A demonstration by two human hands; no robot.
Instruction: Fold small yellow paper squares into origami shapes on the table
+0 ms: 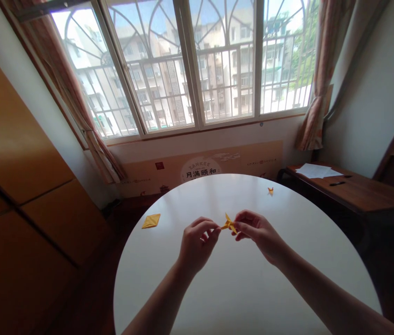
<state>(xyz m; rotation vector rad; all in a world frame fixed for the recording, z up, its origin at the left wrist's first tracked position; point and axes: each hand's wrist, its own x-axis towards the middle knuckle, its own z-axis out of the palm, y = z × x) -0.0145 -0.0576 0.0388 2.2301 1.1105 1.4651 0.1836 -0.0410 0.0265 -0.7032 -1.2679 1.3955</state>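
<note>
A yellow folded-paper figure (229, 224) with several pointed flaps, like an origami crane, is held between my two hands above the white table. My left hand (199, 242) pinches its left tip between thumb and fingers. On the other side, my right hand (255, 230) grips the right part, its fingers covering some of the paper. Farther back on the right stands a small orange origami figure (270, 190). A flat folded yellow paper (151, 221) lies near the table's left edge.
The round white table (231, 288) fills the middle. Behind it a printed box (252, 160) leans below the barred window. At right, a wooden bench (367, 190) bears paper sheets (317, 170) and a black pen (337, 184). An orange-brown cabinet (18, 186) stands at left.
</note>
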